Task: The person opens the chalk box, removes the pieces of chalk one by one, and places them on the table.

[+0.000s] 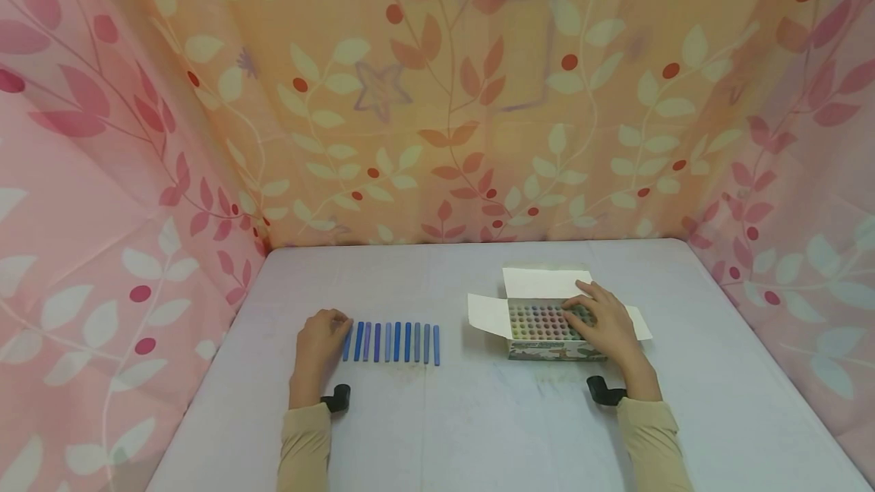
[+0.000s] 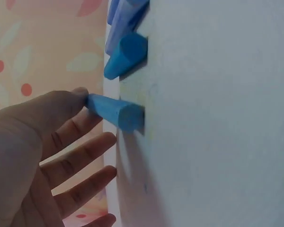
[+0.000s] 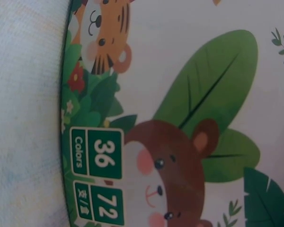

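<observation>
My left hand is at the left end of a row of blue and violet chalk sticks. Thumb and index finger pinch the far end of the outermost blue chalk stick, whose near end meets the table; the other fingers spread loosely. My right hand reaches over the right part of an open chalk box packed with coloured chalk ends. Its thumb and index fingertips are close together at the chalk; whether they hold a stick cannot be made out. The right wrist view shows only the printed box front, no fingers.
White box flaps stick out to the left, back and right of the box. A pale cloth covers the table, with faint coloured smudges on it. Patterned curtains hang behind and along both sides.
</observation>
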{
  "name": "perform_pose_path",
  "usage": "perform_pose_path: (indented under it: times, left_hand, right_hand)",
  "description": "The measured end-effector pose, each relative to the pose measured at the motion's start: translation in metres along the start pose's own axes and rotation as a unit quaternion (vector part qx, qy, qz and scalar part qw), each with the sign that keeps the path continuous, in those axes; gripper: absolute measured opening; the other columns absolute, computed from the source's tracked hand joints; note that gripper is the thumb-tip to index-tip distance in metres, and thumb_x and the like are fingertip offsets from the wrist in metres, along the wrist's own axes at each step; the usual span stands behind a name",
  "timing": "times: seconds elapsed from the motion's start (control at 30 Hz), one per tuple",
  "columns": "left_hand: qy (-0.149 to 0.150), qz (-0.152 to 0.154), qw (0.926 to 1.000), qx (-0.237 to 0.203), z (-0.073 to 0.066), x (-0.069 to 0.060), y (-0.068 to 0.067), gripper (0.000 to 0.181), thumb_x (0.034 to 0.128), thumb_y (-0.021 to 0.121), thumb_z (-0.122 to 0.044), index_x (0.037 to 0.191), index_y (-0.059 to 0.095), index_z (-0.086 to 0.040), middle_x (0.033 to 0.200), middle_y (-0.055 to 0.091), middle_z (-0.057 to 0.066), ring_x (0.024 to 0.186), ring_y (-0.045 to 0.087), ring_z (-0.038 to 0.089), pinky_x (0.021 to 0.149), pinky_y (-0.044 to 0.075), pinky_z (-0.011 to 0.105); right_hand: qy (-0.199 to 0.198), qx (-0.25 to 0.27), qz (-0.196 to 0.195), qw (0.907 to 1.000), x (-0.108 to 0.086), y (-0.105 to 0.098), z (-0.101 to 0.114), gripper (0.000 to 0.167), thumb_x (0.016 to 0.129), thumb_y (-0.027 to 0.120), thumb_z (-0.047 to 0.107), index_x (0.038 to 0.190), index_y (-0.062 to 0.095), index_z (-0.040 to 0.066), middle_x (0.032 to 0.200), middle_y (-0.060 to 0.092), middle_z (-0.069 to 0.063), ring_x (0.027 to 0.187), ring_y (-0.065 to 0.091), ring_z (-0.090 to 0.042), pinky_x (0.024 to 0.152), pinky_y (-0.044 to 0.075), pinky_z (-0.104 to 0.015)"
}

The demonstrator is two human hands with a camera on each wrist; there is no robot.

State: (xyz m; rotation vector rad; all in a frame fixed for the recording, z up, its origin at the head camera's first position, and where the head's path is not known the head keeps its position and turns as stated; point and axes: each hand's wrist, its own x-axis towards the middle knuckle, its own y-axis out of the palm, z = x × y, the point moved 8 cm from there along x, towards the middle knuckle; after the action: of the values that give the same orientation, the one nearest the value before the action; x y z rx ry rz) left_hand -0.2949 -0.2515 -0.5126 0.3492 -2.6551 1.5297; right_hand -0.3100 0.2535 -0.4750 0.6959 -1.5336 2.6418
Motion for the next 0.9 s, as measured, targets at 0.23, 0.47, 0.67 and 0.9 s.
perform_pose_path:
  times: [0.23, 0.47, 0.67, 0.9]
  left_hand:
    - [0.004, -0.015, 0.9998, -0.008, 0.003, 0.001, 0.004, 0.025, 0.0874, 0.064, -0.029, 0.094, 0.068, -0.005, 0.109, 0.061, 0.016, 0.107, 0.053, 0.038, 0.087, 0.042, 0.053]
    - [-0.002, -0.027, 0.9996, -0.009, 0.006, -0.001, 0.008, 0.027, 0.0860, 0.065, -0.030, 0.093, 0.067, -0.005, 0.112, 0.057, 0.017, 0.111, 0.048, 0.038, 0.093, 0.036, 0.054]
    - [-0.010, -0.019, 0.9997, -0.010, 0.005, -0.002, 0.011, 0.028, 0.0861, 0.064, -0.031, 0.094, 0.066, -0.005, 0.115, 0.055, 0.017, 0.115, 0.044, 0.038, 0.097, 0.033, 0.055]
    - [-0.008, -0.025, 0.9996, -0.008, 0.001, -0.003, 0.009, 0.027, 0.0849, 0.066, -0.030, 0.092, 0.065, -0.004, 0.113, 0.055, 0.019, 0.114, 0.044, 0.039, 0.095, 0.034, 0.056]
  right_hand:
    - [-0.003, 0.002, -0.005, 1.0000, 0.002, -0.001, 0.001, 0.012, 0.081, 0.071, 0.027, 0.091, 0.067, 0.022, 0.137, 0.045, -0.016, 0.129, 0.032, -0.043, 0.099, 0.024, -0.063]
    - [-0.005, 0.043, -0.016, 0.9989, 0.000, -0.004, 0.000, 0.015, 0.084, 0.069, 0.026, 0.096, 0.066, 0.019, 0.136, 0.047, -0.017, 0.129, 0.033, -0.044, 0.098, 0.024, -0.065]
    - [-0.005, 0.096, -0.018, 0.9952, 0.001, -0.008, -0.002, 0.014, 0.087, 0.065, 0.022, 0.100, 0.065, 0.016, 0.134, 0.048, -0.019, 0.129, 0.034, -0.043, 0.098, 0.028, -0.063]
    - [-0.019, 0.123, -0.011, 0.9921, 0.002, -0.011, -0.004, 0.013, 0.087, 0.065, 0.017, 0.098, 0.066, 0.011, 0.130, 0.050, -0.022, 0.127, 0.036, -0.045, 0.096, 0.031, -0.063]
